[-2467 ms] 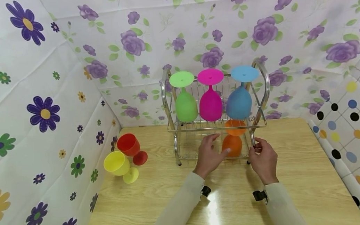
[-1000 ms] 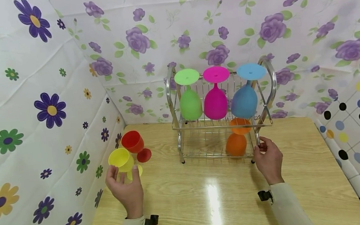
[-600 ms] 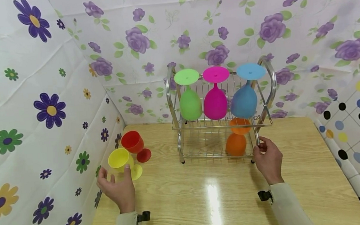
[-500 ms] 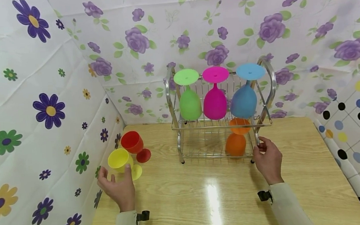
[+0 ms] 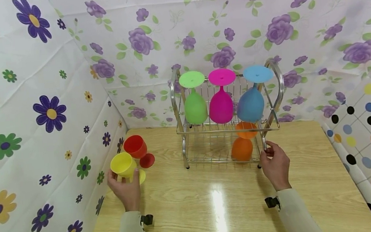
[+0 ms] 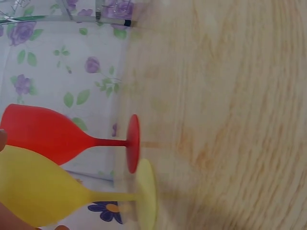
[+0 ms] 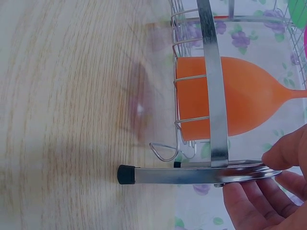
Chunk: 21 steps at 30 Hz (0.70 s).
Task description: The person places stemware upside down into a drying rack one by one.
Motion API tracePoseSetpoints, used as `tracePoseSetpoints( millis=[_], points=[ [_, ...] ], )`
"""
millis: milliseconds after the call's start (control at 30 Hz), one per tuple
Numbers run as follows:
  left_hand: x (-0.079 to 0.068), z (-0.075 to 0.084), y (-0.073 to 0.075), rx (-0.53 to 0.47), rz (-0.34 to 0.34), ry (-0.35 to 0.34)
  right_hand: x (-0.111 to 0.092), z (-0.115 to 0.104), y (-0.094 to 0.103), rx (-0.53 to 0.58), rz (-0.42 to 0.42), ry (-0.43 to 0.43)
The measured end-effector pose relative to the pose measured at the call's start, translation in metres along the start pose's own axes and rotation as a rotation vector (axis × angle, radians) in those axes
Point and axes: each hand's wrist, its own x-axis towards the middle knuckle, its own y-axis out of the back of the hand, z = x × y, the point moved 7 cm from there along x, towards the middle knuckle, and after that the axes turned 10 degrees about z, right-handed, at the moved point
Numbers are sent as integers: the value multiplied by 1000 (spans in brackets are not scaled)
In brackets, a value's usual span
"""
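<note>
Head view shows the left hand [image 5: 126, 192] at the yellow cup [image 5: 123, 165], which stands upright on the table [image 5: 179, 210]. The fingers are curved round its bowl: the thumb is at the right side, the other fingers are at the left side, so the bowl lies between them. How firmly they press, I cannot tell. In the left wrist view, the stem and the foot stay free of the fingers, below the hand. The red cup [image 5: 136, 147] stands upright just behind, with its foot beside the yellow one; whether the two bowls touch, I cannot tell.

The right hand [image 5: 277, 169] holds the rack [image 5: 280, 84] by its front right leg, in a narrow pinch; in the right wrist view the thumb is on one side of the metal tube and the fingers are on the other. The orange cup [image 5: 242, 149] is upside down on the lower shelf, near this leg and apart from the fingers. On the upper shelf the green cup [image 5: 195, 108], the pink cup [image 5: 221, 108] and the blue cup [image 5: 251, 106] stand in one row, also with their feet up.
</note>
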Motion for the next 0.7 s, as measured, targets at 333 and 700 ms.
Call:
tracePoseSetpoints(
  millis=[333,700],
  points=[
    [3,-10,-4,34,-12,45,-3,3,1,27,-18,10],
    [-11,10,3,39,-15,4,-6,3,2,28,-65,-9]
  ],
)
